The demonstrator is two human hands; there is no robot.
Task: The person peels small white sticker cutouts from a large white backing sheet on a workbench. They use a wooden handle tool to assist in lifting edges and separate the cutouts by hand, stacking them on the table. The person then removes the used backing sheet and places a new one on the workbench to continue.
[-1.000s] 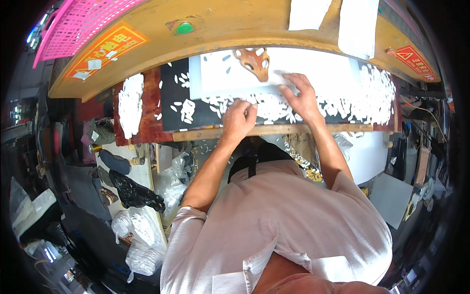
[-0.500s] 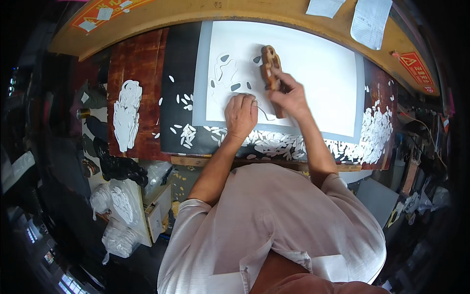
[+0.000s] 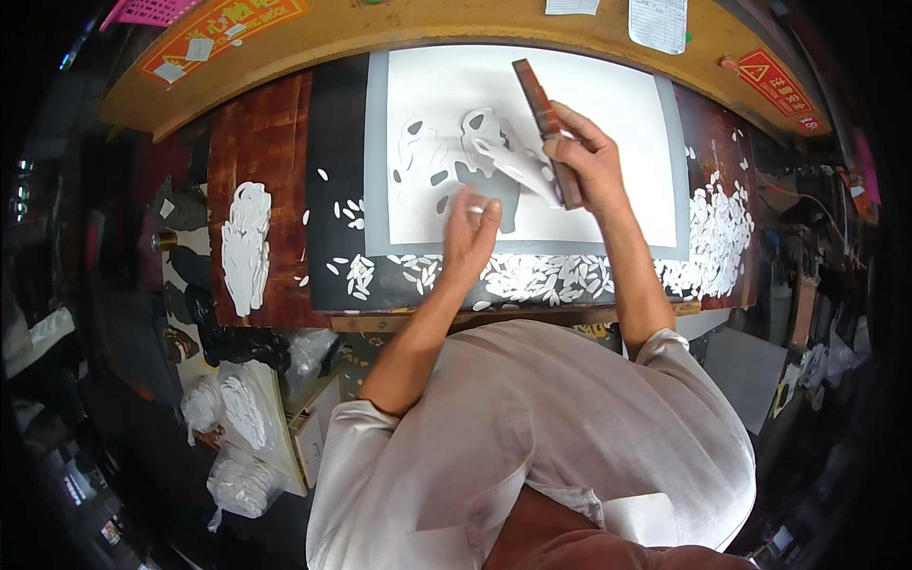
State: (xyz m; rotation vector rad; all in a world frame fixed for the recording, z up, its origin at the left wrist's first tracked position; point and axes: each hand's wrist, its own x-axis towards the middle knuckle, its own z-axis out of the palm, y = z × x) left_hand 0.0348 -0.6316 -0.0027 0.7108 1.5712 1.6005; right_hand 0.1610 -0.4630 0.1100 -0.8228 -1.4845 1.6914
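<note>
My right hand (image 3: 591,157) grips a long, narrow cutting die (image 3: 539,100), brown with a dark metal edge, tipped up on its side over a white sheet (image 3: 608,104). Beside the die a white cut-out piece (image 3: 521,167) stands tilted off the sheet; whether it clings to the die I cannot tell. Below that piece, my left hand (image 3: 472,228) hovers with thumb and fingers apart, its fingertips partly blurred. Openings cut in the sheet show the grey board (image 3: 377,190) underneath, including a large one (image 3: 502,204) near my left hand.
Small white offcuts (image 3: 551,277) lie along the black mat's near edge, with a heap (image 3: 719,242) at the right. A stack of white cut-out pieces (image 3: 247,249) rests on the red-brown board at left. A yellow beam (image 3: 399,27) spans the far side. Plastic-wrapped bundles (image 3: 242,483) sit lower left.
My right hand has lifted the cutting die off the sheet and turned it on its side. A white piece has come up, baring a large opening. My left hand has risen from the sheet, fingers parting.
</note>
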